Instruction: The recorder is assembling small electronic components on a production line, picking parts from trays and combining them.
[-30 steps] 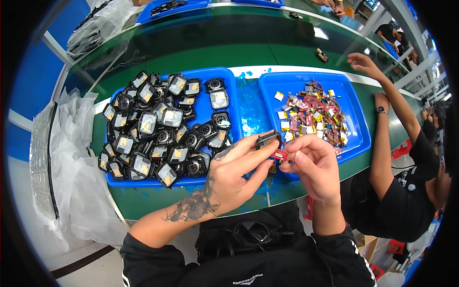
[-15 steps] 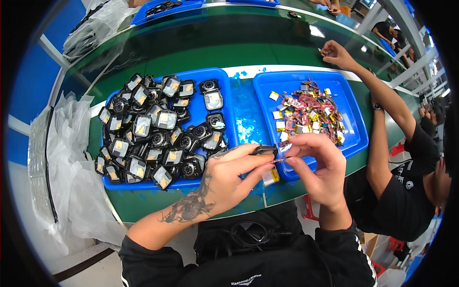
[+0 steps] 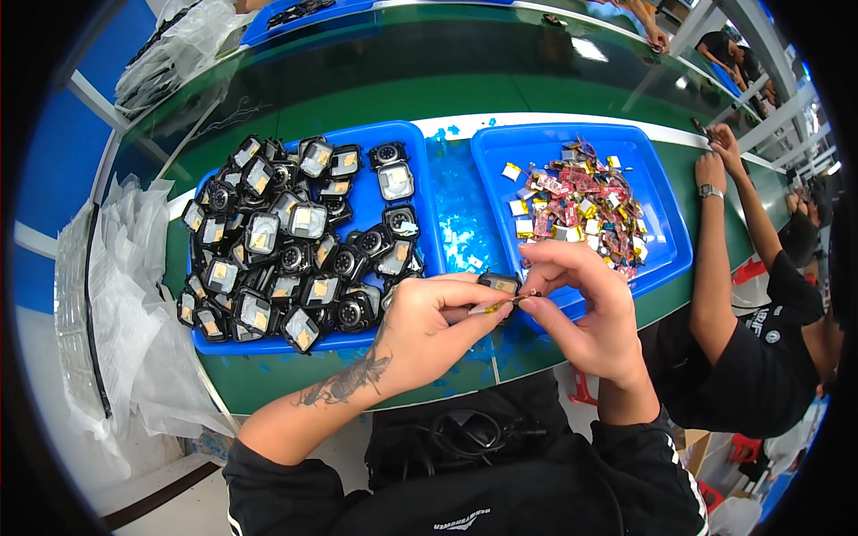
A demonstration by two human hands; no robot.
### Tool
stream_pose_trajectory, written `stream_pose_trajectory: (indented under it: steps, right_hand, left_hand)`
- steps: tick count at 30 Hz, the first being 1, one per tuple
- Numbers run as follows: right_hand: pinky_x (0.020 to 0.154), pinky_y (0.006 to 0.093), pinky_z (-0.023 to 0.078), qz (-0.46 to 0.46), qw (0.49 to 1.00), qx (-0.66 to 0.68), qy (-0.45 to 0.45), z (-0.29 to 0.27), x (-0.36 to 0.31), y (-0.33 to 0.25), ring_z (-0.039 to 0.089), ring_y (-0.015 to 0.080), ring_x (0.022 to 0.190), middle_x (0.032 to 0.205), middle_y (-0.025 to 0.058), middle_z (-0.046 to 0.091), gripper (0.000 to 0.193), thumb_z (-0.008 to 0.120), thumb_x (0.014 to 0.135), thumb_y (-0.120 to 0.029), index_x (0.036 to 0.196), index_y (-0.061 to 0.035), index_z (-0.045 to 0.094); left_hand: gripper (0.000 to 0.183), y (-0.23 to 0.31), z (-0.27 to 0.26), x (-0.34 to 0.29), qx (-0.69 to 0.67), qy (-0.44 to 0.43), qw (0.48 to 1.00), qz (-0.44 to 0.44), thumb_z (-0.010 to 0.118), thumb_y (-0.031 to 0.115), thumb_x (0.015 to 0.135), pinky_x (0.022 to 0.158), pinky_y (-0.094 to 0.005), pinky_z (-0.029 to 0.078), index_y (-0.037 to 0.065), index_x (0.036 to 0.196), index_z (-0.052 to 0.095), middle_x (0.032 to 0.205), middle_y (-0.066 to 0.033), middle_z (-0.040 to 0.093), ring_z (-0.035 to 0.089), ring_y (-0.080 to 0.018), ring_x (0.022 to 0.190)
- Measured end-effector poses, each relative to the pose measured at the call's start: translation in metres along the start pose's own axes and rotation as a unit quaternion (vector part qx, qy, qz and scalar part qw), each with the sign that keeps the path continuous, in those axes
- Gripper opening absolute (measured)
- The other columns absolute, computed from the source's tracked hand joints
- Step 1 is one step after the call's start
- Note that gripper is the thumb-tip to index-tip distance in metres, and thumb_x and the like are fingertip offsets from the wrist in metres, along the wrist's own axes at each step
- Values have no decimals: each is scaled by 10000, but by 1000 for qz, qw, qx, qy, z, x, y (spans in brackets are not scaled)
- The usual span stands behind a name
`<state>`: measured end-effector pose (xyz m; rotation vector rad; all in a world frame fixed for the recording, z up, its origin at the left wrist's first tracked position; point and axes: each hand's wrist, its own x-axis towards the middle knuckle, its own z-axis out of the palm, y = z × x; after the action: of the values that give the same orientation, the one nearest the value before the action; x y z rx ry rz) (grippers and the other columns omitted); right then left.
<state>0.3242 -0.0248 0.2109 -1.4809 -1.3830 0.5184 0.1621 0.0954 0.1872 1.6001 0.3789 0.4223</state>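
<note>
My left hand [image 3: 429, 322] is closed around a dark smartwatch case [image 3: 499, 282], whose end sticks out past the fingers. A small flat battery with yellow tape [image 3: 489, 308] lies along the left thumb and fingertips. Thumb and forefinger of my right hand [image 3: 590, 308] pinch a small dark part [image 3: 527, 297] at the battery's end; it looks like a bit of circuit or cable, too small to be sure. Both hands meet above the table's near side, between a blue tray [image 3: 429, 210] heaped with black watch cases [image 3: 295, 257] and a second blue tray [image 3: 666, 210].
The right tray holds a pile of red circuit boards and small batteries [image 3: 576, 210]. Blue scraps [image 3: 460, 223] litter the green table [image 3: 375, 98] between the trays. Plastic sheets [image 3: 143, 313] hang at the left. A co-worker's arm [image 3: 710, 241] rests at the right.
The battery that hung below my fingertips is now up against the left thumb and fingers. The watch case has turned to show more of its face. The co-worker's hand drew back to the right.
</note>
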Motion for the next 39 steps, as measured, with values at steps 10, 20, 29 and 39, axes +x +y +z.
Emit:
stream_pose_trajectory:
  steps: [10,20,29,39]
  right_hand:
    - [630,196,488,86,990,66,92,27,-2,2,596,59,739,827,20,618,474,686,789,79,1228,-22,537]
    - [598,166,428,89,985,70,131,31,1,-2,532,31,677,795,10,599,517,706,773,71,1243,-37,519]
    - [625,177,454,108,987,69,94,25,6,-3,535,37,688,771,-2,573,639,702,755,75,1332,-27,447]
    - [672,192,541,108,978,118,132,33,6,-1,546,64,828,896,25,543,749,689,741,98,1405,-32,368]
  left_hand:
    - [313,-10,4,-1,-154,46,987,30,576,-31,919,884,-275,542,-36,1230,605,1278,-179,572,607,-183,1087]
    - [325,-14,5,-3,-107,45,993,30,569,-33,922,829,-242,544,-6,1243,609,1264,-170,589,610,-137,1041]
    - [334,-15,10,-3,-117,68,989,50,570,-56,908,852,-254,542,-19,1238,608,1269,-178,584,611,-152,1055]
    - [364,-13,9,-4,-155,51,985,61,565,-90,890,905,-257,509,-8,1241,612,1293,-173,577,584,-160,1118]
